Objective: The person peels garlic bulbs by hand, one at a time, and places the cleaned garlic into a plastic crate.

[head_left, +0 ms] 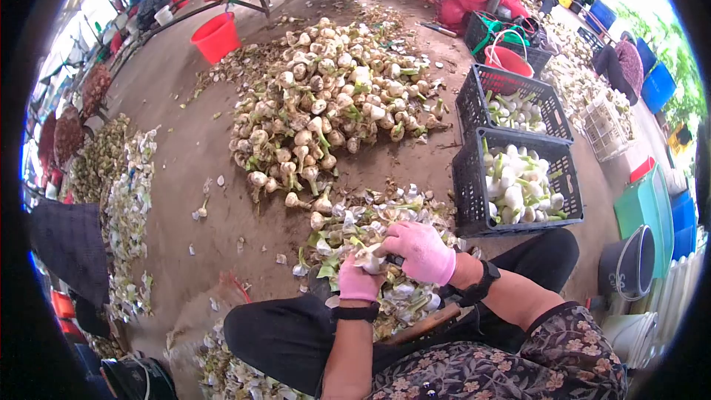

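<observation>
Both of my hands wear pink gloves and meet over a heap of garlic peelings (411,300) between my knees. My left hand (359,281) is closed round a garlic bulb (368,258), which points up and away from me. From the right, my right hand (421,250) reaches against the bulb with its fingers curled. Something small and dark shows under those fingers, mostly hidden, and its kind is not clear. Just beyond lies a large pile of untrimmed garlic (326,96) with stems and dirt on it.
To the right stand two black crates, a near crate (474,196) and a far crate (466,100), holding trimmed white garlic. Behind them sits a red bucket (511,61); another red bucket (216,37) stands far left. A wooden piece (426,324) lies by my lap. Other people sit farther off.
</observation>
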A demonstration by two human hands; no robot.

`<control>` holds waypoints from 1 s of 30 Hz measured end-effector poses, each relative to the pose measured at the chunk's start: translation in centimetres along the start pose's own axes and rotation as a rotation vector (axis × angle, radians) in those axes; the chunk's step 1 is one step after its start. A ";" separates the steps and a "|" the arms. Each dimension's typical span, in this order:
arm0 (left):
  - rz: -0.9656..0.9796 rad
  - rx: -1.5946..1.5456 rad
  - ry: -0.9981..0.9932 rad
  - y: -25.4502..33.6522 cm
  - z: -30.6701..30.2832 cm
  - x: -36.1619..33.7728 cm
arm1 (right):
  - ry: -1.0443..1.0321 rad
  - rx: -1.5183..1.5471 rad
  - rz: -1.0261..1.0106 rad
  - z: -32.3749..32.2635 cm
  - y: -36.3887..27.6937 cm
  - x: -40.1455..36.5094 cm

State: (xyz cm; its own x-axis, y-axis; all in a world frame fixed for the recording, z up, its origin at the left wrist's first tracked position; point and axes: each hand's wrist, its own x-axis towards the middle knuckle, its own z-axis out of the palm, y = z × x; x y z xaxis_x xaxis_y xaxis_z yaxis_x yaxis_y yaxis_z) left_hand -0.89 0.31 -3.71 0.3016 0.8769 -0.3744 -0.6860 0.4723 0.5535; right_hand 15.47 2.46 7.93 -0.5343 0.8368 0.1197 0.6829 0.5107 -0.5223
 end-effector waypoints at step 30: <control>0.002 -0.116 0.113 -0.2 6.5 2.2 | 0.628 0.068 0.628 -16.6 10.0 -11.5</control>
State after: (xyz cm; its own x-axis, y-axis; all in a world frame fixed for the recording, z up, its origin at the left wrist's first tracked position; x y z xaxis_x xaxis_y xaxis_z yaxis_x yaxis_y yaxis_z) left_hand 4.21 2.76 0.20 0.2281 0.8589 -0.4585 -0.7604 0.4512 0.4670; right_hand 36.69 1.19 15.37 0.3139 0.9225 0.2246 0.7163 -0.0749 -0.6937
